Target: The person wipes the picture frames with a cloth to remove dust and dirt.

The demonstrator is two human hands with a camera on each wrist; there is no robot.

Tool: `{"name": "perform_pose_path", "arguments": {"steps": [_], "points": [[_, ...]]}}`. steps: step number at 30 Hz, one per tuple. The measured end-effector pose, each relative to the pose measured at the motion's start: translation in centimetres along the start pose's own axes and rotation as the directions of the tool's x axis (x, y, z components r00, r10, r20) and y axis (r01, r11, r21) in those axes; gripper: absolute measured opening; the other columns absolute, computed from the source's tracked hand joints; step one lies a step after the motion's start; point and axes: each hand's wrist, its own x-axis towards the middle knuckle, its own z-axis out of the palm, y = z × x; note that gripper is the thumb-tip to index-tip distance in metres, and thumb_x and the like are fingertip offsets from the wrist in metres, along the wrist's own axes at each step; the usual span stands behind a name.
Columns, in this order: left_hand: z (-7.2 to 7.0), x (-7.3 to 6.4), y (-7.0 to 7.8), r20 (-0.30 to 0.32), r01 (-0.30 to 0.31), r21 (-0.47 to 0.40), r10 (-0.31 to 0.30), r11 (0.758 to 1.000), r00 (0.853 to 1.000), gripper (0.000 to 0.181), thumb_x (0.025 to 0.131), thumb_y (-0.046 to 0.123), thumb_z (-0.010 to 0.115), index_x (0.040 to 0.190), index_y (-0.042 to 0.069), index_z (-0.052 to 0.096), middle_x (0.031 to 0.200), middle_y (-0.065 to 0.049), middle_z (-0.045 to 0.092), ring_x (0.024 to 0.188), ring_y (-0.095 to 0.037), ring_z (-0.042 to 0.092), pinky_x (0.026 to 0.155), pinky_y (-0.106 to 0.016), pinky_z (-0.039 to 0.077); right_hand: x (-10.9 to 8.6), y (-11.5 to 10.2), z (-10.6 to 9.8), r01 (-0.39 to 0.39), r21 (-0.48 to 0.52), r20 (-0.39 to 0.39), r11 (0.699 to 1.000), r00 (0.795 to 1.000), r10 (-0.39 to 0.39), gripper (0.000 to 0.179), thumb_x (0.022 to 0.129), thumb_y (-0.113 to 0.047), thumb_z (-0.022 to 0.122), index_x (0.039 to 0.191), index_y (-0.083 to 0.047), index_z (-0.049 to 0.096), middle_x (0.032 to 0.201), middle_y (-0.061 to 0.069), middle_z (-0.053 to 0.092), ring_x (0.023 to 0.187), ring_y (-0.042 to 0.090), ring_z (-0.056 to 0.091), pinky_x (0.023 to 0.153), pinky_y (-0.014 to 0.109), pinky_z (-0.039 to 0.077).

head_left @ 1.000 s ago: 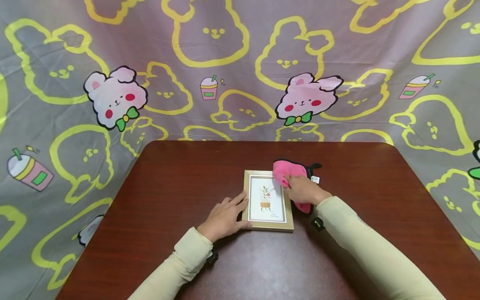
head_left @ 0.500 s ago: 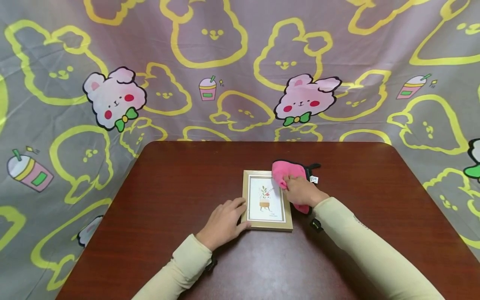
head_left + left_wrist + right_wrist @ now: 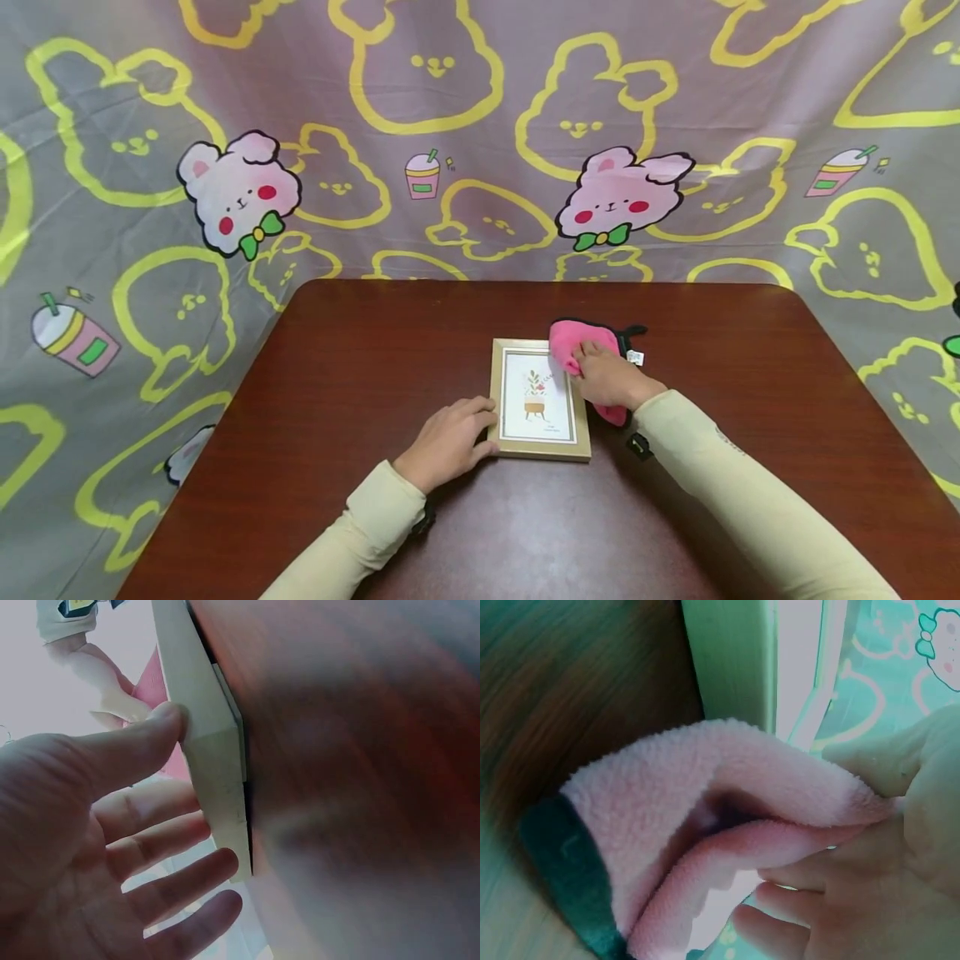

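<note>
A picture frame (image 3: 536, 412) with a light wooden border and a potted-plant print lies face up on the table. My left hand (image 3: 446, 442) rests against its left side, fingers extended; the left wrist view has the thumb (image 3: 142, 746) at the frame's corner. A fluffy pink cloth (image 3: 572, 340) with a dark trim covers the frame's upper right corner and hangs over its right side. My right hand (image 3: 609, 377) pinches the cloth between thumb and fingers. In the right wrist view the cloth (image 3: 667, 772) is folded over beside the frame's edge.
The dark reddish-brown table (image 3: 360, 350) has rounded far corners. Behind it and along both sides hangs a grey-pink curtain (image 3: 480, 100) printed with yellow outlines and rabbit faces. A white tag (image 3: 634, 357) and a black loop (image 3: 636, 330) stick out from the cloth.
The whole head view has shifted slightly. Both hands, the cloth and the picture frame keep nearly the same places relative to each other.
</note>
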Motion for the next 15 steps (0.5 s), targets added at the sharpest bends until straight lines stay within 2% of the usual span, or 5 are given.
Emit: {"name": "perform_pose_path", "arguments": {"steps": [4,8,13,15], "points": [[-0.2,0.1,-0.1,-0.002,-0.003,0.017,0.003,1.0,1.0,0.034,0.086,0.036,0.075,0.111,0.012,0.074,0.126,-0.003,0.067,0.112,-0.023,0.065,0.087,-0.04,0.055,0.3,-0.8,0.1,0.029,-0.003,-0.013,1.0,0.999,-0.029,0.057,0.1,-0.019,0.048,0.143,0.017,0.038,0.154,0.038,0.028,0.147,0.051,0.024,0.12,0.057,0.023],[-0.2,-0.2,-0.2,-0.005,0.018,0.037,-0.018,0.999,1.0,0.035,0.086,0.036,0.075,0.113,0.013,0.074,0.127,-0.003,0.067,0.113,-0.025,0.064,0.085,-0.042,0.054,1.1,-3.1,0.2,0.09,0.024,0.013,0.996,0.996,-0.091,0.056,0.102,-0.019,0.046,0.144,0.016,0.037,0.156,0.037,0.026,0.149,0.049,0.022,0.121,0.056,0.022],[-0.1,-0.2,0.1,-0.01,0.031,0.08,-0.03,0.996,1.0,0.034,0.085,0.04,0.074,0.111,0.018,0.075,0.125,0.001,0.068,0.113,-0.022,0.064,0.083,-0.041,0.052,2.3,-6.8,0.9,0.21,0.04,0.07,0.977,0.975,-0.213,0.056,0.102,-0.02,0.045,0.146,0.013,0.037,0.159,0.032,0.025,0.15,0.045,0.022,0.122,0.051,0.023],[-0.1,-0.1,0.3,-0.011,0.024,0.091,-0.023,0.996,1.0,0.033,0.085,0.042,0.074,0.11,0.02,0.076,0.123,0.002,0.069,0.111,-0.022,0.064,0.081,-0.041,0.051,2.6,-7.4,1.1,0.233,0.04,0.089,0.972,0.968,-0.235,0.056,0.101,-0.018,0.045,0.147,0.011,0.036,0.16,0.03,0.025,0.151,0.044,0.022,0.122,0.05,0.023]]}}
